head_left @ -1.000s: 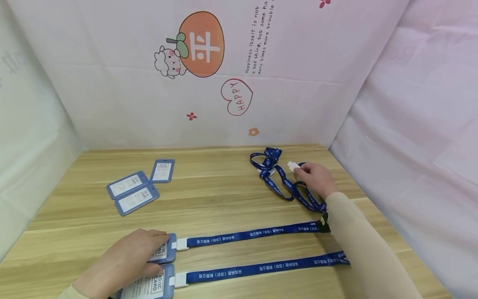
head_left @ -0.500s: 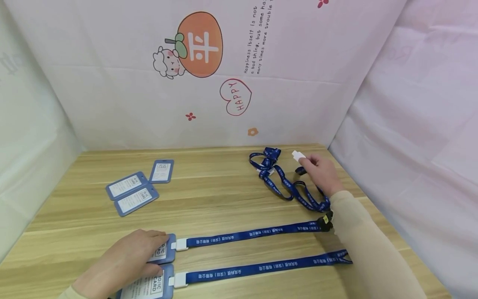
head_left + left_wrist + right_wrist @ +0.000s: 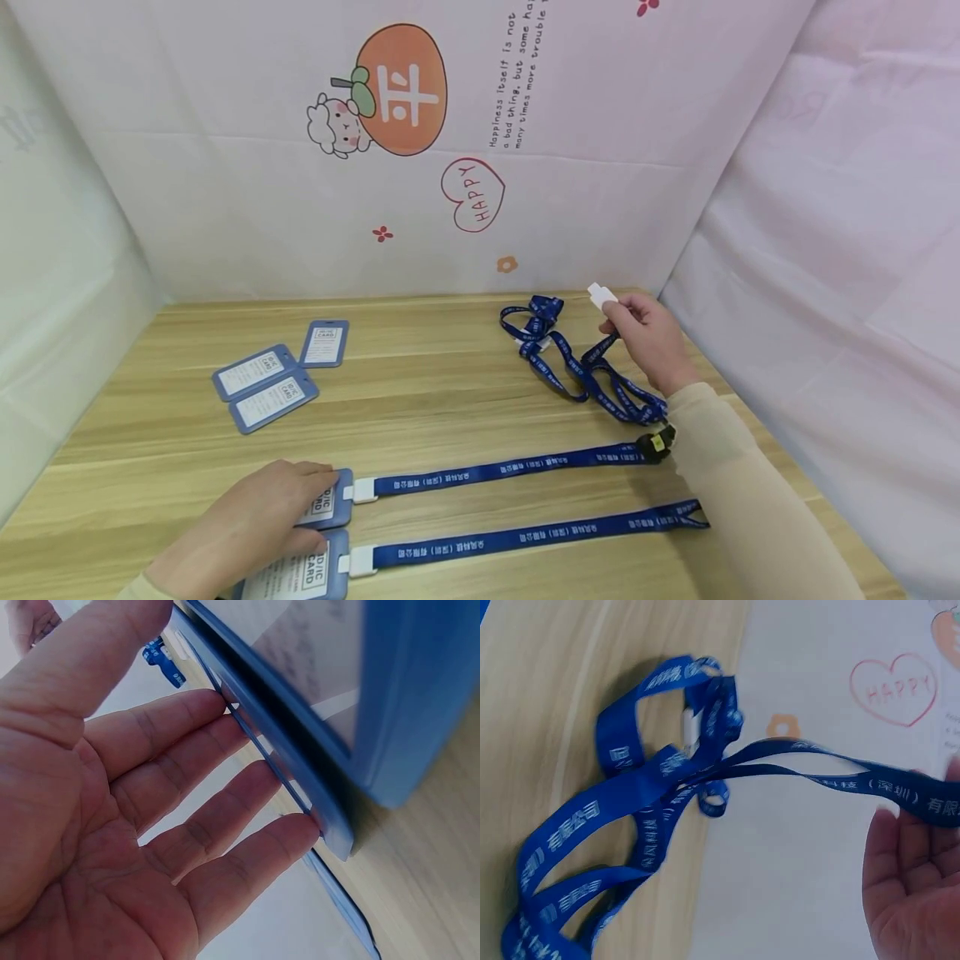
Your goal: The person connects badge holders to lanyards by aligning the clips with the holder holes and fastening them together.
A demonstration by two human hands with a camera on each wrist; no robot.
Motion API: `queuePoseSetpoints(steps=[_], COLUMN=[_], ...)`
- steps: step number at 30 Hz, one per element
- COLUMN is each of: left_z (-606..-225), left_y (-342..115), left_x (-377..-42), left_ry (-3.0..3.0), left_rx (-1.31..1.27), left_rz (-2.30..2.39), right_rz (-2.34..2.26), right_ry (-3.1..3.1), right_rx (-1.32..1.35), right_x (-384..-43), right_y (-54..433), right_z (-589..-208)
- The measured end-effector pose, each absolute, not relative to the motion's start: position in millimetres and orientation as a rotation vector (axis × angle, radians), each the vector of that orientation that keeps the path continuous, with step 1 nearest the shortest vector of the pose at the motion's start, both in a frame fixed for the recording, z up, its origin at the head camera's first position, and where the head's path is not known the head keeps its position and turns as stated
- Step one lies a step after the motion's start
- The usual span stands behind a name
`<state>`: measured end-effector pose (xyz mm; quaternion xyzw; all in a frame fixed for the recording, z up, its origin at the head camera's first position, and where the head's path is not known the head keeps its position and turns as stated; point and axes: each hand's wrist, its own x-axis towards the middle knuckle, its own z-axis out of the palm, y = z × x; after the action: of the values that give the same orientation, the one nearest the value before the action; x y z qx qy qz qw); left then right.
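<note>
In the head view the left hand (image 3: pixel 255 521), near eight o'clock, lies palm down, fingers outstretched across the upper badge (image 3: pixel 339 507), thumb on the lower badge (image 3: pixel 300 577). The right hand (image 3: pixel 651 343), at three o'clock, is raised, pinching a white clip (image 3: pixel 602 297) pointing to ten; its strap (image 3: pixel 922 799) trails toward eight.

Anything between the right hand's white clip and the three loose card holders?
Yes: bunched blue lanyards lie on the tabletop between them. The right hand holds the white clip raised, so it could probably pass over toward the card holders.
</note>
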<state>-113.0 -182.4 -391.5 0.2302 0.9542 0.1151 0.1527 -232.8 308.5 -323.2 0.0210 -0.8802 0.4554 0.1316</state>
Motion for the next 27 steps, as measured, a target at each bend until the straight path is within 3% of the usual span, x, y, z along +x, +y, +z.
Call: queuePoseSetpoints(steps=[27], left_z=[-391], left_y=[-184], left_x=[-110], left_ry=[2.762], left_rx=[0.674], left_rz=[0.321], right_rz=[1.423], right_ry=[-2.521], right_rx=[0.313], right_x=[-202], right_y=[264], right_z=[-282])
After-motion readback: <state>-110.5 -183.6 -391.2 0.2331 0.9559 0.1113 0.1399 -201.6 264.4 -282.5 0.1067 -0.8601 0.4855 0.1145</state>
